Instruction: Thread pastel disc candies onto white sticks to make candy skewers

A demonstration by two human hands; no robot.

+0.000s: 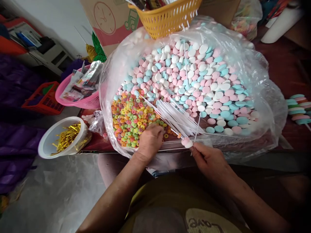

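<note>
My right hand (209, 159) pinches a white stick threaded with a pink and a white marshmallow (186, 142). A small orange ring (179, 135) sits on the stick beyond them. My left hand (151, 141) is at the near edge of a heap of colourful cereal-like rings (132, 116), its fingers curled down; what they pinch, if anything, is hidden. Between the hands and the heaps lies a bundle of white sticks (178, 118). Behind it spreads a large pile of pink, white and blue marshmallows (191, 71) on clear plastic sheeting (264, 94).
A yellow basket (167, 19) stands at the back. Left are a pink basket (80, 102) of packets and a white tub (46, 150) of gold ties. Skewered marshmallows (300, 110) lie at the far right. A cardboard box (111, 29) is behind. The table's front edge runs near my lap.
</note>
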